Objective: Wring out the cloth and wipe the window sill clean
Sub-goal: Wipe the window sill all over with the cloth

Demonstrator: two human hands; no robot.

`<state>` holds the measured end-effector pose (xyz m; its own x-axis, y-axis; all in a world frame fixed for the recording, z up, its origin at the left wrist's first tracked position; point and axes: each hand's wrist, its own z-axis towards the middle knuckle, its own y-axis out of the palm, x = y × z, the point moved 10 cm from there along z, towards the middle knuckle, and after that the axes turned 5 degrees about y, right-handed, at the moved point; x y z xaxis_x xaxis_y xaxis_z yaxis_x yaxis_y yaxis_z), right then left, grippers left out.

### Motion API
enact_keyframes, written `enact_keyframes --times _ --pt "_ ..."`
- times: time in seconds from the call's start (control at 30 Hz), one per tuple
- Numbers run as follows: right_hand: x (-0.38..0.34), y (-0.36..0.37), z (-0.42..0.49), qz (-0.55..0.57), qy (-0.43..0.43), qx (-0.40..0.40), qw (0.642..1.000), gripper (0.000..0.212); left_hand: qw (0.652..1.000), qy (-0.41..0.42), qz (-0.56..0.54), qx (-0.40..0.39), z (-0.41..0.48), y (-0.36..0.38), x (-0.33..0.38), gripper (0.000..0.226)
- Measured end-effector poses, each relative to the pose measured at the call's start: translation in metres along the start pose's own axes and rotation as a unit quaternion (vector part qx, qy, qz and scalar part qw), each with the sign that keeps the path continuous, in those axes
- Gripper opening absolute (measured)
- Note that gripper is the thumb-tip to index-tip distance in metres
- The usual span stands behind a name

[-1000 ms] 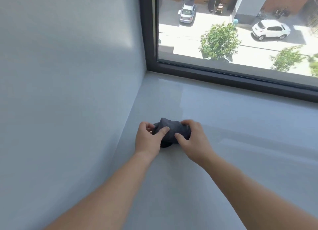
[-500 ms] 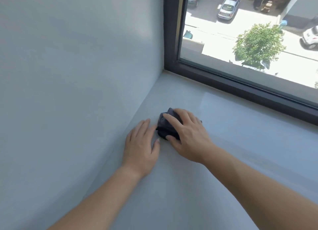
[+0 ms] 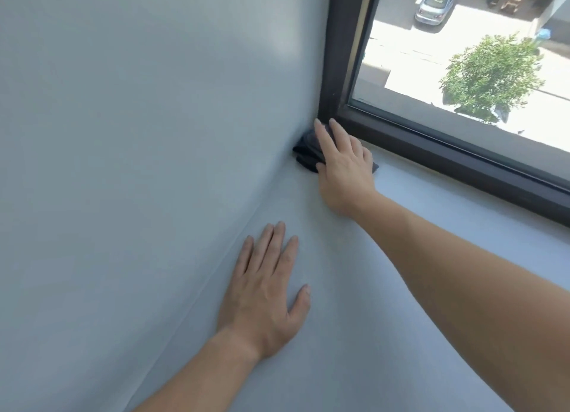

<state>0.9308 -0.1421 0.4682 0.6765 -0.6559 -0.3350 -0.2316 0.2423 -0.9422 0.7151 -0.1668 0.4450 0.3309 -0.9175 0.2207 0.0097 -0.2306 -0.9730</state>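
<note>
A dark grey cloth (image 3: 307,152) lies bunched in the far left corner of the pale grey window sill (image 3: 416,226), where the side wall meets the window frame. My right hand (image 3: 342,161) lies flat on top of it with straight fingers pressing it down, fingertips reaching the corner; most of the cloth is hidden under the palm. My left hand (image 3: 266,288) rests flat on the sill nearer to me, fingers spread, close to the wall seam and apart from the cloth.
A pale wall (image 3: 138,134) bounds the sill on the left. The dark window frame (image 3: 431,152) runs along the back, with glass above showing a street, a tree and a parked car. Bare sill stretches to the right.
Both hands held the bunched cloth a second ago. The left hand let go and laid flat on the sill; the right hand has pushed the cloth away from me into the far corner.
</note>
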Motion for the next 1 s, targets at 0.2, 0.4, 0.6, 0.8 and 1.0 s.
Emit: enact_keyframes --times 0.2,0.4,0.6,0.8,1.0 --pt "0.014 -0.001 -0.012 -0.008 -0.099 -0.028 0.995 0.057 1.000 -0.009 0.005 -0.015 -0.002 0.001 -0.003 0.075" --pt "-0.012 0.010 -0.033 -0.006 -0.074 -0.027 0.997 0.053 1.000 -0.012 0.001 -0.020 -0.003 0.002 -0.001 0.075" --pt "0.022 0.003 -0.005 -0.063 0.003 -0.018 0.998 0.057 1.000 -0.014 -0.004 -0.017 -0.004 0.001 -0.001 0.075" --pt "0.020 0.001 -0.049 -0.048 -0.037 -0.044 0.997 0.061 1.000 -0.014 -0.002 -0.017 -0.006 0.000 -0.001 0.074" --pt "0.046 -0.009 -0.075 -0.032 0.082 -0.017 0.996 0.060 1.000 -0.014 -0.006 -0.011 -0.006 -0.001 -0.002 0.075"
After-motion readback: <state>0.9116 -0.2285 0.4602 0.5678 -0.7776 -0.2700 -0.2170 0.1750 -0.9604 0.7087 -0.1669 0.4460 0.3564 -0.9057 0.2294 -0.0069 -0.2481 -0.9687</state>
